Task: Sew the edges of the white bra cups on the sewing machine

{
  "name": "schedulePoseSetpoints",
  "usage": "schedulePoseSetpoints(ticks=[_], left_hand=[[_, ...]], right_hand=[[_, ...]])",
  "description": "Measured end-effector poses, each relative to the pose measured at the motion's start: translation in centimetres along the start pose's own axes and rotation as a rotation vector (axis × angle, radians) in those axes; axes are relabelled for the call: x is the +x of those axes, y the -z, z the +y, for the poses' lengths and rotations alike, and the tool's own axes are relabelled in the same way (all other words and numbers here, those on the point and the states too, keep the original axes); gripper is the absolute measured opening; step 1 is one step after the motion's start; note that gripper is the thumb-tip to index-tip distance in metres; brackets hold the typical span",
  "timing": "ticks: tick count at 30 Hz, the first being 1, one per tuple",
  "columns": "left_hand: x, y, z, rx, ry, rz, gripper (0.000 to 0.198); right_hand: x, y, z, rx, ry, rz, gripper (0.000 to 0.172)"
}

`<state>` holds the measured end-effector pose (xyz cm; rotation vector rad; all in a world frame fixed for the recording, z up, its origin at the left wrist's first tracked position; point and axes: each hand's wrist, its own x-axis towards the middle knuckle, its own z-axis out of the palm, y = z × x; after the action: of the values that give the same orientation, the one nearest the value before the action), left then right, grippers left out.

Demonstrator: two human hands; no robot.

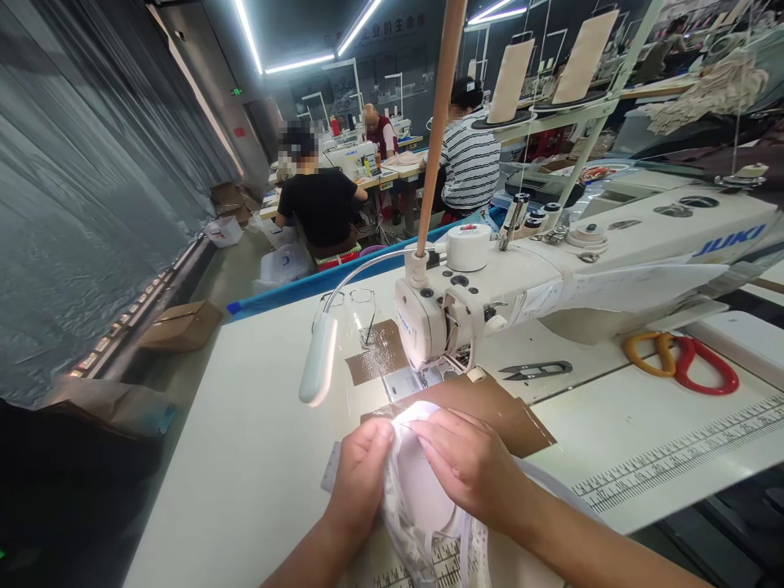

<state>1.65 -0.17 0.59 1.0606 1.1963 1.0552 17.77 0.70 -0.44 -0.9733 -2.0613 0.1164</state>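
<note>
My left hand (363,474) is closed, pinching the left edge of a white lacy fabric piece (422,498) just in front of the presser foot. My right hand (471,461) lies over the fabric's right side, fingers curled and pressing its folded edge. The fabric trails down towards me over the table's front. Right behind it is the needle area (429,371) of a white JUKI sewing machine (551,269), lit by a small gooseneck lamp (318,359).
Thread snips (536,370) and red-and-yellow scissors (683,363) lie on the white table (245,457) to the right. Brown tape patches and a printed ruler mark the tabletop. Thread cones stand behind the machine. Other people sit at machines farther back. Cardboard boxes lie on the floor at left.
</note>
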Motion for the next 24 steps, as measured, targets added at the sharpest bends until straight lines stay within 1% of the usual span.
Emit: schedulePoseSetpoints(ticks=[3, 6, 10, 13, 17, 21, 24], left_hand=[[0.1, 0.2, -0.3, 0.021, -0.012, -0.014, 0.029], [0.0, 0.4, -0.5, 0.055, -0.044, -0.025, 0.027], [-0.3, 0.4, -0.6, 0.131, -0.148, -0.054, 0.026], [-0.6, 0.3, -0.7, 0.210, -0.248, -0.051, 0.024], [-0.8, 0.2, -0.8, 0.291, -0.388, -0.043, 0.018], [-1.1, 0.2, -0.9, 0.331, -0.529, -0.029, 0.018], [-1.3, 0.1, -0.8, 0.322, -0.581, -0.055, 0.022]], right_hand=[[0.0, 0.0, -0.3, 0.018, -0.035, 0.009, 0.024], [0.0, 0.0, -0.5, 0.035, -0.080, -0.023, 0.023], [0.0, 0.2, -0.9, 0.097, -0.188, -0.127, 0.024], [0.1, 0.4, -1.4, 0.204, -0.281, -0.175, 0.026], [0.1, 0.5, -2.4, 0.385, -0.374, -0.139, 0.025], [0.0, 0.6, -3.1, 0.501, -0.395, -0.055, 0.022], [-0.2, 0.4, -3.3, 0.536, -0.395, -0.017, 0.021]])
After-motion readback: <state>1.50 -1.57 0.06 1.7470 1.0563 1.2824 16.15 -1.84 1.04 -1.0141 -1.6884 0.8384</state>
